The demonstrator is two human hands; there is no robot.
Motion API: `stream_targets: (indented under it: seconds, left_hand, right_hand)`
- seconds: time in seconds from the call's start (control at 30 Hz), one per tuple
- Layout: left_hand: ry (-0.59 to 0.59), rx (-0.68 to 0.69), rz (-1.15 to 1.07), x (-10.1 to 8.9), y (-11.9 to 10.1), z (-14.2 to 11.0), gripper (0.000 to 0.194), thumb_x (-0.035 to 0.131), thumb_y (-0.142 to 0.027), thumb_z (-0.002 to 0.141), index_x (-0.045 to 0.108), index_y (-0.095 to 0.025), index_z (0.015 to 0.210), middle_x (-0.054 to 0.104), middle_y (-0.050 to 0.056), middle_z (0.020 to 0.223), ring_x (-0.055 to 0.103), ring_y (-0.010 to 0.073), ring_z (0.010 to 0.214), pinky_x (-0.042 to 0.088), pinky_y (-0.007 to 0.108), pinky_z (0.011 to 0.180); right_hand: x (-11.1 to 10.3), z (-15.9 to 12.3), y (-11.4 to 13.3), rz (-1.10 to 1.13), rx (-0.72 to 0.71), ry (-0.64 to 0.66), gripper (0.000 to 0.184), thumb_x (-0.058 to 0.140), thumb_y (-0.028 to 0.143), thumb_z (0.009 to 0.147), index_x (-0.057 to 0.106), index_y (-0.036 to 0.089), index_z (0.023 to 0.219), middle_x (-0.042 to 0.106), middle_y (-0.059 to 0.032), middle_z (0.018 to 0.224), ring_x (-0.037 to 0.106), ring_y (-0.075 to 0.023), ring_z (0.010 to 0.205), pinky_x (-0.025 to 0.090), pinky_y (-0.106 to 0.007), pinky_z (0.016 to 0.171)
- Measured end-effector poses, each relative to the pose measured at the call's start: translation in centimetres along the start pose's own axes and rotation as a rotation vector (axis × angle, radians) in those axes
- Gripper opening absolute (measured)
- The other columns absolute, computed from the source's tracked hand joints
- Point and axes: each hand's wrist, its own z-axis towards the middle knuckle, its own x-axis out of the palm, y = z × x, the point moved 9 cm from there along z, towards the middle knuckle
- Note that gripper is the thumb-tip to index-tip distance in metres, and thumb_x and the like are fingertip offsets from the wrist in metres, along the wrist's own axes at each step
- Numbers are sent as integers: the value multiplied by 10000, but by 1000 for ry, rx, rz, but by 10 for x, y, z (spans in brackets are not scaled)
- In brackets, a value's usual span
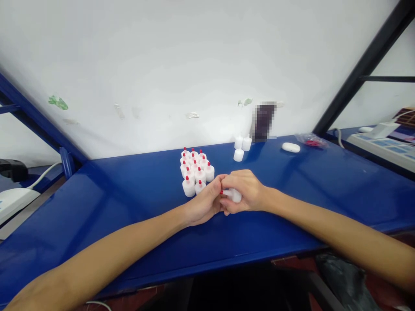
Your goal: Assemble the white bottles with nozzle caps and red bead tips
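My right hand (244, 190) is closed around a small white squeeze bottle (236, 195), lying sideways with its narrow nozzle toward the left. A red cap (221, 192) sits at the nozzle's end, against my left hand (207, 201). The left thumb and fingers are closed about that cap, though the fingertips are partly hidden. Just beyond my left hand stands a group of several white bottles (189, 188), upright with red caps. Farther back, three white bottles (238, 155) stand together, with no red caps visible on them.
Behind the blue table (136, 185) rises a white wall (155, 65). A white oval case (291, 147) and a clear plastic bag (311, 141) with red pieces lie at the back right. A blurred dark rectangle (264, 121) leans near the wall. Power strips (382, 149) flank the table.
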Motion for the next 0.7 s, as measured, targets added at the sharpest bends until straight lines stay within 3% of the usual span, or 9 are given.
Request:
stream_targets:
  seconds: [0.17, 0.3, 0.43, 0.53, 0.7]
  left_hand:
    - [228, -48, 30, 10, 1, 1, 630, 692, -740, 692, 551, -134, 796, 481, -31, 658, 429, 82, 581, 363, 237, 573]
    - [312, -122, 17, 13, 4, 3, 588, 787, -663, 651, 546, -158, 831, 446, -60, 661, 421, 76, 595, 393, 252, 620]
    - [375, -229, 111, 14, 12, 1, 505, 863, -522, 633, 552, -169, 817, 507, -51, 685, 474, 89, 629, 409, 257, 629]
    - [336, -214, 177, 9, 13, 2, 499, 836, -554, 640, 554, -160, 762, 513, -41, 642, 494, 107, 626, 402, 257, 600]
    - [91, -99, 181, -8, 8, 4, 544, 774, -623, 636, 553, -153, 800, 505, -25, 679, 453, 102, 627, 337, 234, 547]
  right_hand:
    - [-1, 6, 5, 37, 30, -21, 151, 615, 285, 902, 548, 200, 1007, 639, 21, 671, 541, -113, 547, 439, -247, 540]
    - [-1, 7, 5, -4, 47, 4, 161, 617, 252, 890, 601, 190, 1038, 676, -16, 742, 580, -155, 678, 488, -288, 616]
    - [3, 6, 10, 3, 15, 36, 244, 603, 371, 920, 631, 190, 1082, 695, -44, 806, 601, -201, 847, 513, -341, 727]
    - [7, 5, 10, 29, 26, 44, 256, 627, 360, 894, 628, 183, 1080, 693, -44, 835, 603, -192, 833, 499, -344, 735]
    - [19, 7, -2, -14, 174, 200, 402, 663, 400, 783, 629, 149, 1095, 671, -90, 999, 592, -198, 845, 443, -352, 728]
